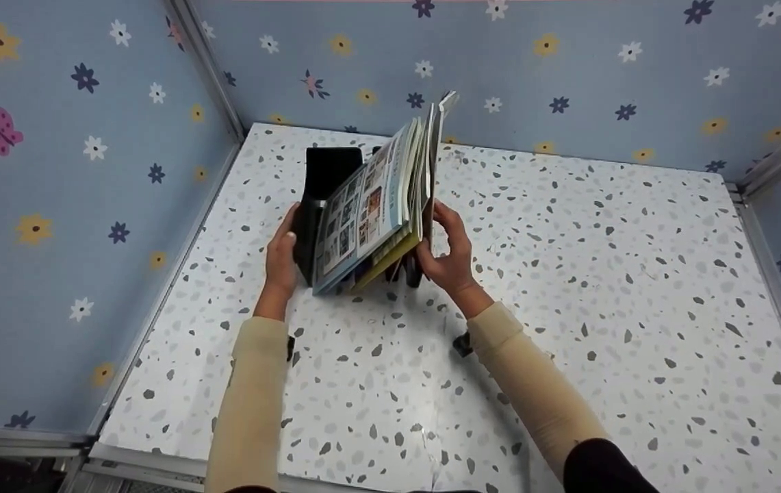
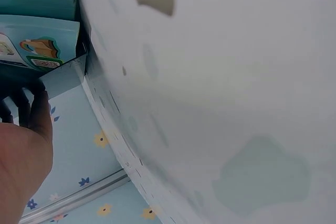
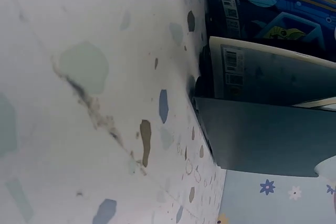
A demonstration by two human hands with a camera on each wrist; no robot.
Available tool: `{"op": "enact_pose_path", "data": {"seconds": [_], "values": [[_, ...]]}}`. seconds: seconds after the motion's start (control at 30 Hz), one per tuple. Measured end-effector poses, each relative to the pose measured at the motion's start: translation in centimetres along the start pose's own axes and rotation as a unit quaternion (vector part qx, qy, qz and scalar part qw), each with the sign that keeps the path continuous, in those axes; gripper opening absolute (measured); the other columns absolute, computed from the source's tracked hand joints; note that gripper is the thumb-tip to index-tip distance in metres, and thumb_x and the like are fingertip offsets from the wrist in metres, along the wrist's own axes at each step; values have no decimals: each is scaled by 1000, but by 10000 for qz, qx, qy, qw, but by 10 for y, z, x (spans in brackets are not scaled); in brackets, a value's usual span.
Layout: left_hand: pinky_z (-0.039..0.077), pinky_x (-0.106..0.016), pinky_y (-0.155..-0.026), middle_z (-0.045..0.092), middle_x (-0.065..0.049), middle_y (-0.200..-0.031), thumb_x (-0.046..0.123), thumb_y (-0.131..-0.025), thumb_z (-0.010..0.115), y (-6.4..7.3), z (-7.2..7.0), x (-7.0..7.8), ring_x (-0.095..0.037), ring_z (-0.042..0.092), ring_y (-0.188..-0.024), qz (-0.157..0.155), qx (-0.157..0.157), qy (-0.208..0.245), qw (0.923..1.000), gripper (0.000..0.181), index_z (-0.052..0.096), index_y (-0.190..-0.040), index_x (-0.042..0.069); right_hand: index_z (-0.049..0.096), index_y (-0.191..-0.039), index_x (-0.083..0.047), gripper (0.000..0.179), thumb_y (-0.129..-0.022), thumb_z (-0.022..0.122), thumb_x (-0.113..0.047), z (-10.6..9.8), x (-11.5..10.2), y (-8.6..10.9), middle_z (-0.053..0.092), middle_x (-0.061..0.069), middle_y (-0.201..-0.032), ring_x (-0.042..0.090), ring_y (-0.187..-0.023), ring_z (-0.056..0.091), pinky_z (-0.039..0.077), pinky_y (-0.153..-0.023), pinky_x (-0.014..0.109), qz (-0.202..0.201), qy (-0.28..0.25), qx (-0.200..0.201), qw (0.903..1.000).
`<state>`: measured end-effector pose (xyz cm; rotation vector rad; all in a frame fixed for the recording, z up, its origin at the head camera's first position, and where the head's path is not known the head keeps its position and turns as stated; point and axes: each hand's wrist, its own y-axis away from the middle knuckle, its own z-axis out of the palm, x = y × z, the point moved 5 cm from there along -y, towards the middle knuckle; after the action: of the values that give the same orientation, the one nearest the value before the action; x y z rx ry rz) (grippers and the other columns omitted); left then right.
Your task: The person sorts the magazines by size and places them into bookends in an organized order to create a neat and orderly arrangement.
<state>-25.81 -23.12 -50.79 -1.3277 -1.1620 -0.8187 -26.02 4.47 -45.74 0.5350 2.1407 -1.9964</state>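
Note:
A row of thin books (image 1: 369, 205) leans to the right in a black bookend holder (image 1: 332, 168) on the speckled tabletop. My left hand (image 1: 282, 263) lies against the outside of the holder's left end, thumb up near its edge; in the left wrist view its fingers reach the plate beneath a light blue book (image 2: 39, 38). On the other side, my right hand (image 1: 450, 257) touches the right end of the row, with thumb and fingers spread apart. In the right wrist view a dark end plate (image 3: 262, 135) stands beside dark blue books (image 3: 273, 9); that hand is out of sight there.
The white speckled tabletop (image 1: 589, 274) extends to the right and front. Flower-patterned panels (image 1: 500, 61) enclose the back and both sides. A metal frame edge (image 1: 157, 462) runs along the table's front left.

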Motion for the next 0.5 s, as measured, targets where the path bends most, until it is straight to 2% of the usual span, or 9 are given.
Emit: {"op": "enact_pose_path", "data": {"seconds": [0.27,0.5], "values": [[19,-32,-108,30,-4,-142,14,-92,25,1,1,-1,-13,25,-131,-54,-85,319,9994,45,31,-137,12,41,-111,20,50,-62,52,19,-1,-9,-7,48,26,-111,24,-100,55,46,-85,35,655,34,27,9978],[20,-32,-107,32,-5,-141,13,-92,26,0,0,1,-13,26,-131,-66,5,133,9999,45,33,-136,11,41,-105,18,39,-70,58,14,-2,-6,-8,50,23,-102,20,-93,58,47,-83,31,943,153,160,9953]]}}
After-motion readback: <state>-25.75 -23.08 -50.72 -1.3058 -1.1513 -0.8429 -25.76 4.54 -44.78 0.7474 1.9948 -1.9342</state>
